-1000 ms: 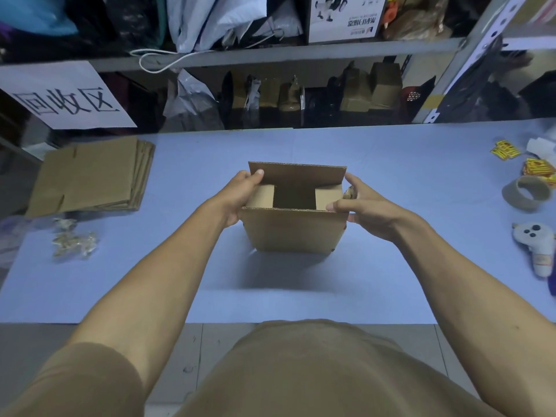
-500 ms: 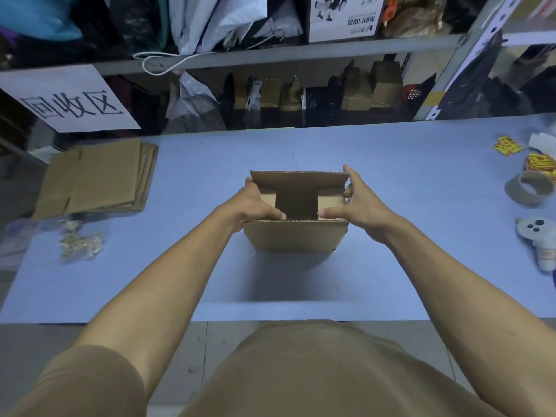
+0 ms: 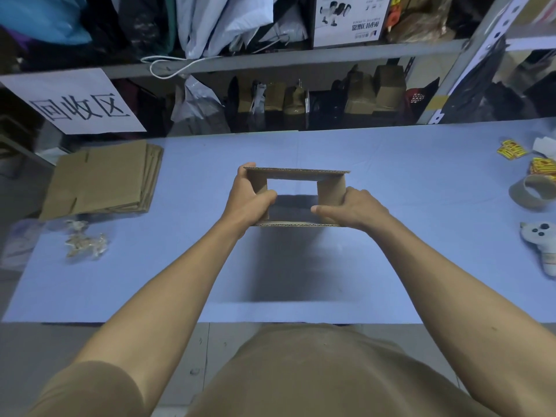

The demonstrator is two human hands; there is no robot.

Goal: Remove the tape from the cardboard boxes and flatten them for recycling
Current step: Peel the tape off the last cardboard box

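A small brown cardboard box [image 3: 329,191] is held up above the blue table [image 3: 301,266], open at both ends so I look straight through it to the table. My left hand [image 3: 249,200] grips its left side, thumb inside against the left flap. On the right side, my right hand [image 3: 352,210] grips the right flap, with the thumb pointing inward along the lower edge. A stack of flattened cardboard boxes [image 3: 99,182] lies at the table's far left. Crumpled clear tape [image 3: 85,242] lies in front of that stack.
A tape roll core [image 3: 532,192], yellow stickers [image 3: 511,149] and a small white controller-like device [image 3: 541,245] sit at the right edge. Behind the table runs a shelf [image 3: 301,55] with bags and boxes, and a white sign [image 3: 75,106] hangs at the left.
The box has been lifted off the table and tipped toward me, so its open ends now face me. Both hands shifted from the top rim to the side flaps.
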